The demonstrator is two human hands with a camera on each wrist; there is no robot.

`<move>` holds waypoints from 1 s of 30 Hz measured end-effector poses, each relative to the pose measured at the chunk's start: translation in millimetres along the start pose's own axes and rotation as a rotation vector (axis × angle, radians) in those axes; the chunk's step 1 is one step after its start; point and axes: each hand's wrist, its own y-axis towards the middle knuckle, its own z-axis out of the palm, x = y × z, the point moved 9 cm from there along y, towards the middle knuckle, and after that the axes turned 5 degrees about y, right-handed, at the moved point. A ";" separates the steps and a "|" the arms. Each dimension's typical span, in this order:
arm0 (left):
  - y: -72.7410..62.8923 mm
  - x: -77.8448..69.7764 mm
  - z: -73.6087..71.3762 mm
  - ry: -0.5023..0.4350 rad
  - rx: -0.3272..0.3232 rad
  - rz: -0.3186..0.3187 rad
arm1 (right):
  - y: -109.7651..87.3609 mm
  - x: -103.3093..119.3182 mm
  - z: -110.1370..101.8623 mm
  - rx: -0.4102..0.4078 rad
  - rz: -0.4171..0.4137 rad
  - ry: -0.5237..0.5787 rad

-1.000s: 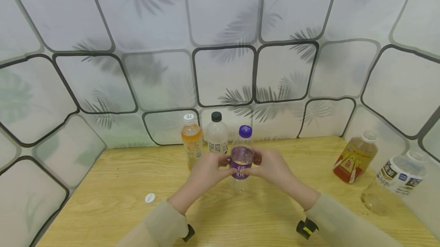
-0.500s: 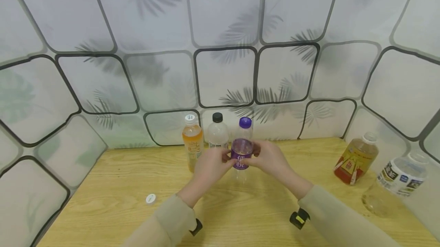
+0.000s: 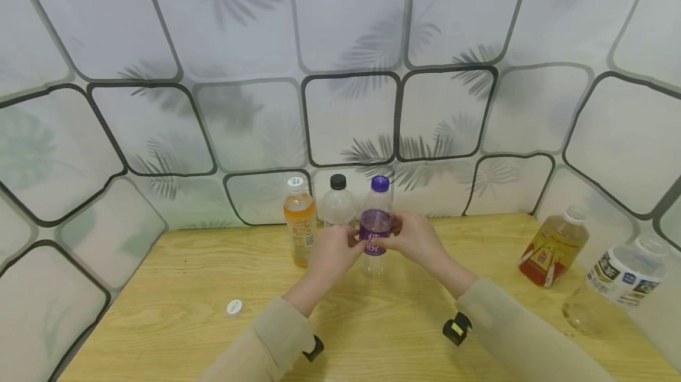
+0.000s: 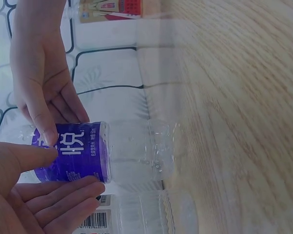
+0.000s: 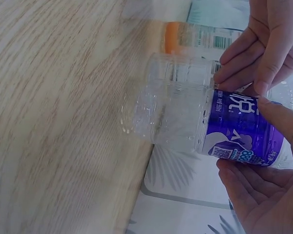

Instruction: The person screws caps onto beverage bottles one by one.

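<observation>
A clear plastic bottle [image 3: 375,222] with a purple cap and purple label stands upright at the back of the table, held at the label from both sides. My left hand [image 3: 334,252] grips its left side, thumb across the front of the label. On the opposite side my right hand [image 3: 419,241] grips it the same way, and the two thumb tips nearly meet on the label [image 5: 244,129]. Just left of it stands a clear bottle with a black cap [image 3: 339,204], partly hidden by my left hand. Beyond that is a white-capped bottle of orange drink [image 3: 300,216].
A loose white cap [image 3: 234,307] lies on the wooden table [image 3: 175,287] at the left. Two uncapped bottles stand at the right: one with a red and yellow label [image 3: 553,249], one clear with a white label [image 3: 617,281]. A patterned curtain [image 3: 346,116] rises behind the table.
Both hands have carried the purple-capped bottle back toward the curtain, mostly in the first half second. It now stands in line with the black-capped and orange bottles.
</observation>
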 end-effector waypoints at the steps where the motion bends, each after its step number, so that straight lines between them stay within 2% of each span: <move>1: 0.3 0.2 1.5 -0.004 0.007 -0.005 | 0.6 -0.7 0.2 0.001 -0.001 0.004; 10: 0.4 3.2 12.0 -0.055 0.058 -0.026 | 5.6 -8.4 2.9 0.010 0.011 0.011; 30: -1.1 5.1 13.3 -0.107 0.074 -0.039 | 13.9 -15.1 11.8 0.014 0.013 0.029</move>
